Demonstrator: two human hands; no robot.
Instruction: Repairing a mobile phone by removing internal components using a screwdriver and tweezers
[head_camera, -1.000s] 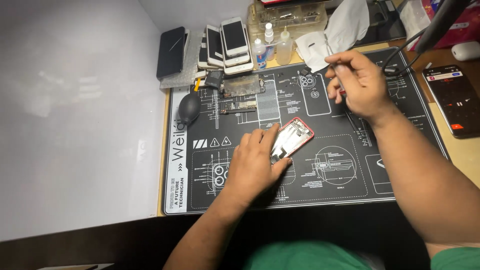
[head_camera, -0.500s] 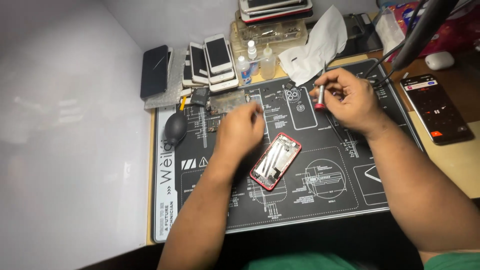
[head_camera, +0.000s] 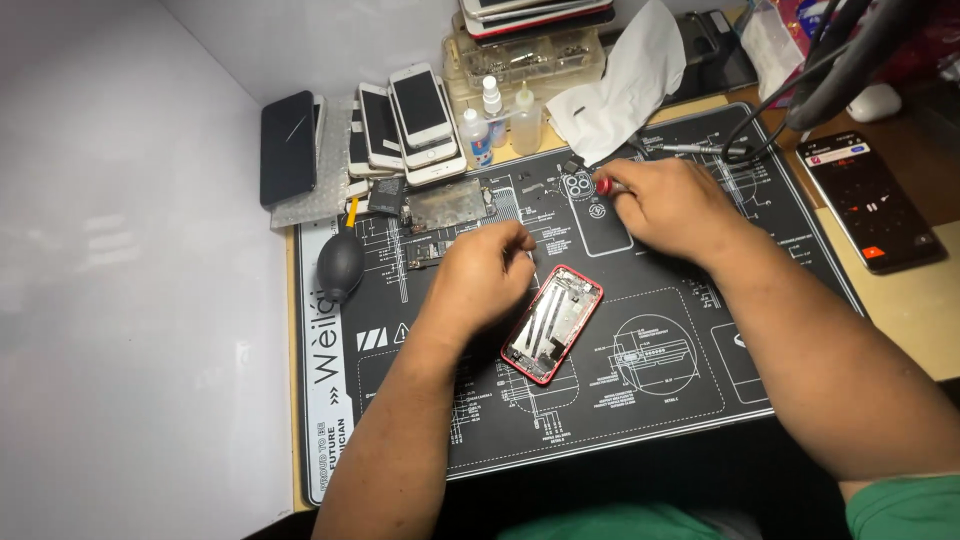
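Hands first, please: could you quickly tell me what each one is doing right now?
Left hand: curled, fingertips on the black mat beside the opened red phone; holding anything cannot be told.
Right hand: closed on a red-tipped tool.

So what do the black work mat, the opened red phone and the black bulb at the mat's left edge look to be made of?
Work mat: probably silicone or rubber; matte black, lies flat, white printed diagrams. Opened red phone: glossy red frame, likely painted metal, with shiny silvery metal plates inside. Black bulb: looks like soft rubber, smooth with a dull sheen, though softness can't be confirmed.

R hand (head_camera: 672, 205) w/ red screwdriver (head_camera: 606, 186), mat (head_camera: 690, 400)
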